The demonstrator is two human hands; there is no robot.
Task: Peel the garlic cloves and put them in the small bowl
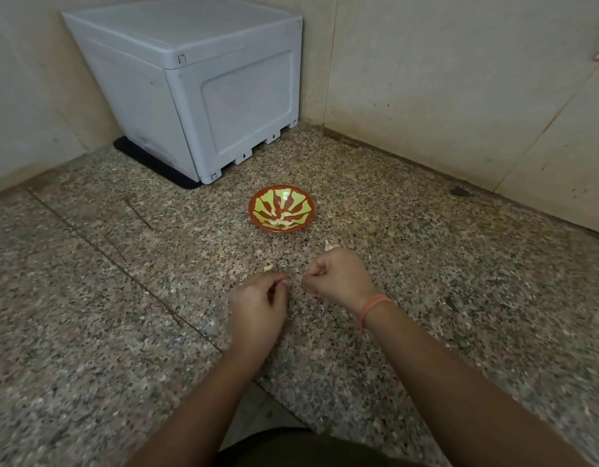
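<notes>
- Where it runs from the near edge out to the two tiled walls, the speckled granite surface [122,332] carries everything.
- A grey plastic box [224,79] stands in the far left corner on a black mat [149,163], close against the walls.
- The left hand [257,308] hovers over the middle of the surface nearer the near edge. Its fingers are curled in, with thumb and forefinger tips drawn together at the far right of the hand.
- The right hand [338,281] is just beside it, knuckles up and fingers curled. Its fingertips point at the left hand's and are almost touching them. Whether a clove is pinched between the two hands is too small to tell.
- The small bowl [254,207], red with a green pattern, sits beyond both hands towards the box, well apart from them.
- Peeled garlic cloves [281,220] lie in its bottom, on the near side.
- An orange wristband [375,306] circles the right wrist.
- One pale garlic piece [268,266] lies on the surface just beyond the left hand. A second pale piece [327,244] lies just beyond the right hand's knuckles, between hand and bowl.
</notes>
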